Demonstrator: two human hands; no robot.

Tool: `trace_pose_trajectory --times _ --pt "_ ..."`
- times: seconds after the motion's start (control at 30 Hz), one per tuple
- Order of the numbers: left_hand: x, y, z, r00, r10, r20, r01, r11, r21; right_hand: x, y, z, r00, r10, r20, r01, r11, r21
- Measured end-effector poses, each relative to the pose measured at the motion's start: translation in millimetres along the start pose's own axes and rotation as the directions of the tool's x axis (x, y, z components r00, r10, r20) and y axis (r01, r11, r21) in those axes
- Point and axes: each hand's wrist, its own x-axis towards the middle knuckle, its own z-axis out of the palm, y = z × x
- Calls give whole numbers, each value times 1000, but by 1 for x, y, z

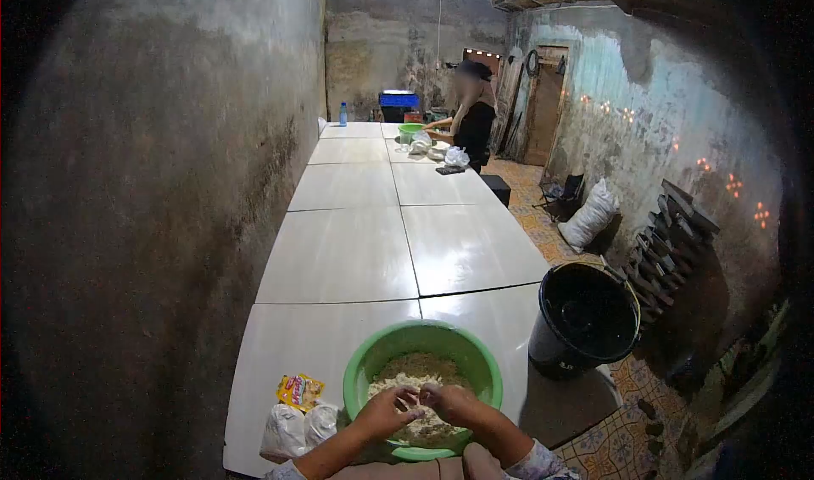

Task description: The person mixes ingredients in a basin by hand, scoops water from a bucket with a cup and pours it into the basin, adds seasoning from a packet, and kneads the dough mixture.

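A green basin point(492, 370) on the near end of the white table holds a pale, crumbly, flour-like mixture point(428, 370). Over the mixture, my left hand point(392, 412) has its fingers curled and apart, with nothing visible between them. Close beside it, my right hand point(454, 404) is bent inward with its fingertips together; whatever it may hold is too small to make out. To the left of the basin lie a yellow packet point(299, 391) and white plastic bags point(286, 432).
A black bucket point(585, 319) stands at the table's right edge. Farther along the white table point(339, 251), a person point(473, 115) works at another green basin point(410, 129). A blue bottle point(342, 114) stands far left. A white sack point(591, 215) leans by the right wall.
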Motion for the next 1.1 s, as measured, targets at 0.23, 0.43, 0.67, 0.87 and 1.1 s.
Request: trace_pose_trajectory --times 0.23,0.43,0.67,0.87,1.1 --pt "-1 -13 6 993 108 -51 -105 993 59 -3 1 -8 966 -159 202 144 986 84" --pt "-7 1 3 999 -35 -32 39 990 137 -13 -33 -25 976 -43 212 33 998 49" --pt "-3 -1 5 984 -141 -111 159 972 172 3 16 10 988 -96 124 83 991 101" --pt "-7 -3 5 981 -57 -187 66 997 43 3 33 0 997 -74 22 52 852 522" --pt "-4 1 3 981 -55 -186 62 998 30 -4 18 -30 989 -70 131 -78 508 858"
